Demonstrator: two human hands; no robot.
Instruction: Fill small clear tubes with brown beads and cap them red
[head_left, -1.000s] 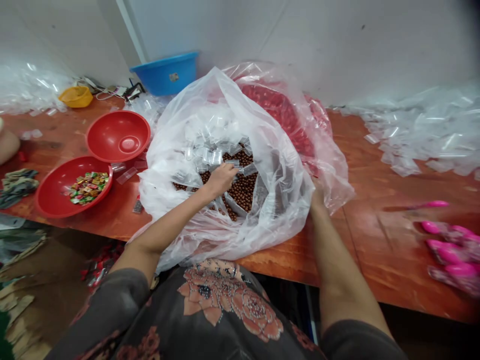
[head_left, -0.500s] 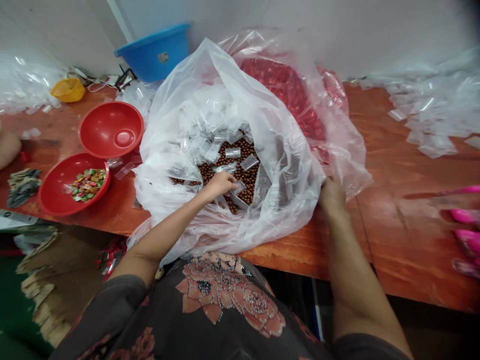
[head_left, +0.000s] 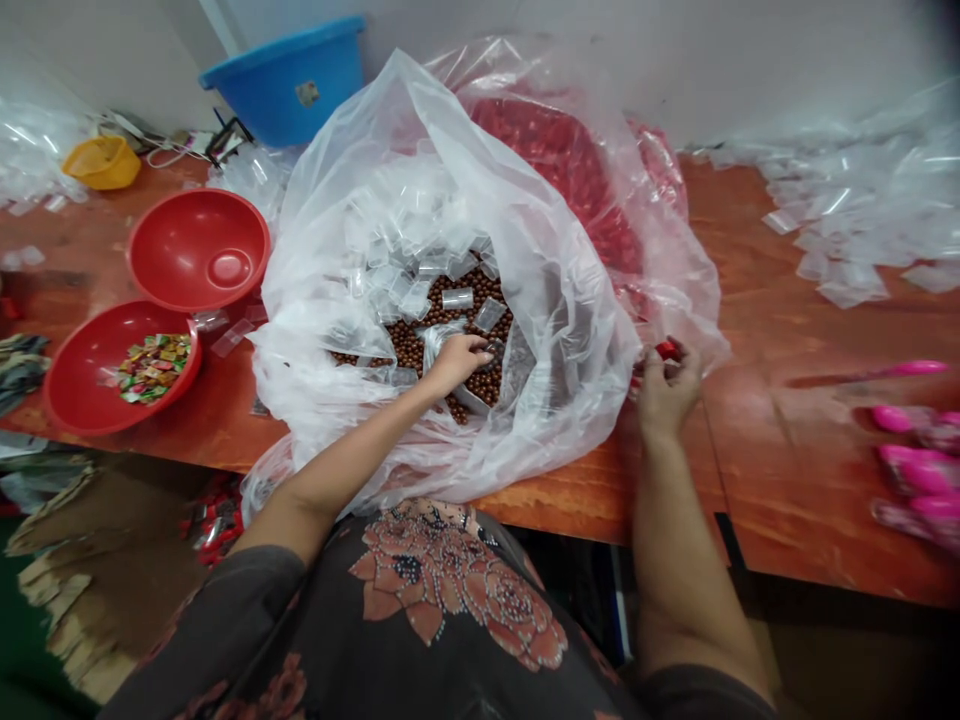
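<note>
Inside the large whitish plastic bag (head_left: pixel 300 370), my left hand (head_left: pixel 459 362) reaches over brown beads (head_left: pixel 409 345). Its fingers are closed on a small clear piece that looks like the clear tubes (head_left: pixel 457 298) lying around it. A heap of these clear pieces covers the back of the beads. To the right of the bag, my right hand (head_left: pixel 671 385) pinches a small red piece (head_left: pixel 666 349). Beyond it stands a clear bag full of red pieces (head_left: pixel 540 150), leaning against the white one.
Two red bowls (head_left: pixel 199 245) (head_left: pixel 67 385) stand at the left, the nearer holding colourful wrapped bits (head_left: pixel 156 368). Behind are a blue tub (head_left: pixel 296 85) and a yellow basket (head_left: pixel 103 162). Clear pieces (head_left: pixel 847 220) and pink items (head_left: pixel 919 470) lie at the right.
My right hand has come up from beside the bag's edge with the red piece now showing in its fingers. My left hand has shifted slightly right over the beads. The view has moved a little.
</note>
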